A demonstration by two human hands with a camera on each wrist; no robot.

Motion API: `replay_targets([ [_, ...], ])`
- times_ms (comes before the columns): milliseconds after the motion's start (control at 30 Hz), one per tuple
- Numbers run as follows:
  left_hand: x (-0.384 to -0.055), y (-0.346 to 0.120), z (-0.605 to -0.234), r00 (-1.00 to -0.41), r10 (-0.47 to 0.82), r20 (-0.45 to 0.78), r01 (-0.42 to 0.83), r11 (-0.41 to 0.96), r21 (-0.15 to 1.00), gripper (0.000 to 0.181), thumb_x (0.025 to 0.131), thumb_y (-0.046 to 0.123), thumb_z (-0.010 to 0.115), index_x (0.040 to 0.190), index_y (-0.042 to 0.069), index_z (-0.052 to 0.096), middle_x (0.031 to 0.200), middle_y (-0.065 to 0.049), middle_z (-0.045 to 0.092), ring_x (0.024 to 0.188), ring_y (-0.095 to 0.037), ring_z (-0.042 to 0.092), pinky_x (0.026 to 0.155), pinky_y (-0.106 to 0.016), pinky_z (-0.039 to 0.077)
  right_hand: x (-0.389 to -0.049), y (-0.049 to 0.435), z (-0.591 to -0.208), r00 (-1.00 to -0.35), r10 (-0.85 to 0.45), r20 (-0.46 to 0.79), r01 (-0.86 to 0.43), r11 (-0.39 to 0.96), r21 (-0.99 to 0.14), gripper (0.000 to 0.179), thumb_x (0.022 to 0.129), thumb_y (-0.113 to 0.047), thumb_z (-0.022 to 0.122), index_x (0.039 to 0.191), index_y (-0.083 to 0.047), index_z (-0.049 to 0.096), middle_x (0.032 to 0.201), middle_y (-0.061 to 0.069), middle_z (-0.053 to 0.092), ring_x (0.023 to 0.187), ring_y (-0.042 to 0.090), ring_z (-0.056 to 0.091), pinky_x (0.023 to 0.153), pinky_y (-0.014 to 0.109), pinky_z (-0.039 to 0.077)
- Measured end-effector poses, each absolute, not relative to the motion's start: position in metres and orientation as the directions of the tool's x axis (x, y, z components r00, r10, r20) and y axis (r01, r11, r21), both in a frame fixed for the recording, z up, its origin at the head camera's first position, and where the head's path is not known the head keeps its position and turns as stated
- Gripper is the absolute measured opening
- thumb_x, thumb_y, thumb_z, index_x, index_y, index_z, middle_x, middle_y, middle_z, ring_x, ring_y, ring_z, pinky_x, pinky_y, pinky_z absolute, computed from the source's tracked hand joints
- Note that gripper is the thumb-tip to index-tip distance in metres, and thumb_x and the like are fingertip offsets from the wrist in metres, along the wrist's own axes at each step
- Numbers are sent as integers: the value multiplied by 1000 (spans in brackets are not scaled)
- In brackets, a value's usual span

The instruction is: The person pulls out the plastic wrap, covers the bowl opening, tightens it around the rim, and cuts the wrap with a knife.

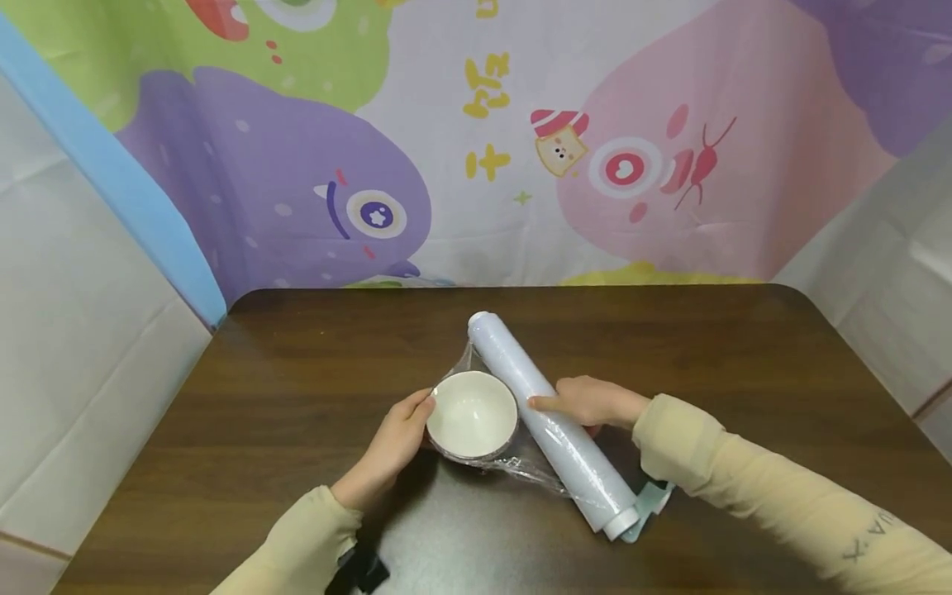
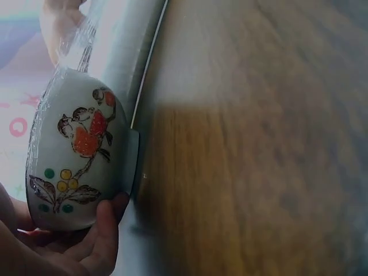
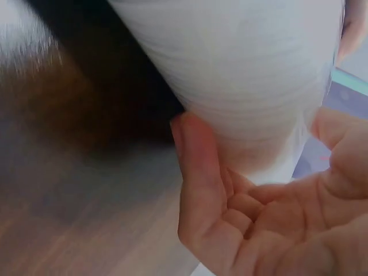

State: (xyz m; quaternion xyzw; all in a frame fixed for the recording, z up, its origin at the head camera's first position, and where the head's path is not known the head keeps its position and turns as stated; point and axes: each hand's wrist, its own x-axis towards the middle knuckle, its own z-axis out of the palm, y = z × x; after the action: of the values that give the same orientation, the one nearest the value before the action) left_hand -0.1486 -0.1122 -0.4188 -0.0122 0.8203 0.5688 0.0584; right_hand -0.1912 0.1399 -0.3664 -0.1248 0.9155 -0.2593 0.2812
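One ceramic bowl (image 1: 472, 413) sat mouth upward above the bench (image 1: 297, 372), gripped at its side by the left hand (image 1: 397, 434): the thumb lay at the rim while the other fingers curled beneath, near the foot. One roll of cling film (image 1: 569, 453) lay slantwise just beyond the bowl, on its right, and the right hand (image 1: 591, 401) clasped it near the middle, thumb and fingers on opposite sides. A single stretch of clear film (image 1: 513, 467) ran from the roll to the bowl, wrinkled along the rim; whether it covered the mouth could not be told. Orange-red birds (image 2: 86, 138), yellow berries and two leaves decorated the outer wall. One pale teal piece (image 1: 650, 504), partly hidden, showed by the roll's near end.
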Motion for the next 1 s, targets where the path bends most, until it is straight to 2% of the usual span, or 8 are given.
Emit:
replay_targets([
  [167,-154,-112,-417,-994,59,-96,-69,353,933,40,97,18,38,128,-4,47,124,-20,54,108,-26,54,91,-40,43,-182,144,-372,-841,-346,-416,-92,849,-520,52,88,-49,49,92,3,55,76,10,55,62,18,58,48,32,50],
  [367,-163,-112,-416,-997,69,-38,-5,418,908,36,96,19,40,124,-1,53,123,-17,56,117,-28,49,99,-43,37,-173,146,-373,-870,-258,-420,2,850,-527,59,86,-49,52,96,8,52,79,12,53,59,20,59,46,32,51],
  [567,-172,-113,-417,-994,106,-4,42,429,902,36,96,21,40,119,-1,57,120,-17,58,117,-30,49,100,-44,36,-166,146,-375,-864,-208,-459,89,833,-545,64,83,-52,55,101,10,50,80,14,54,54,20,60,45,32,51],
  [733,-174,-114,-417,-993,119,27,77,437,896,40,97,29,37,117,1,58,118,-16,59,115,-29,51,97,-42,38,-160,148,-377,-856,-216,-469,110,812,-574,60,82,-55,54,90,4,55,71,13,58,45,18,60,44,31,51],
  [900,-176,-113,-421,-994,107,-9,39,435,900,37,97,23,37,119,1,57,120,-16,58,118,-29,49,100,-44,35,-157,150,-378,-859,-190,-475,151,793,-590,63,79,-60,55,86,3,53,70,13,59,43,17,59,44,31,50],
  [1000,-175,-113,-422,-996,86,-22,21,463,886,36,98,22,37,117,0,58,116,-15,60,113,-27,52,97,-42,38,-157,152,-379,-858,-173,-484,174,787,-592,66,77,-62,56,85,3,52,69,13,59,43,17,58,45,31,51],
])
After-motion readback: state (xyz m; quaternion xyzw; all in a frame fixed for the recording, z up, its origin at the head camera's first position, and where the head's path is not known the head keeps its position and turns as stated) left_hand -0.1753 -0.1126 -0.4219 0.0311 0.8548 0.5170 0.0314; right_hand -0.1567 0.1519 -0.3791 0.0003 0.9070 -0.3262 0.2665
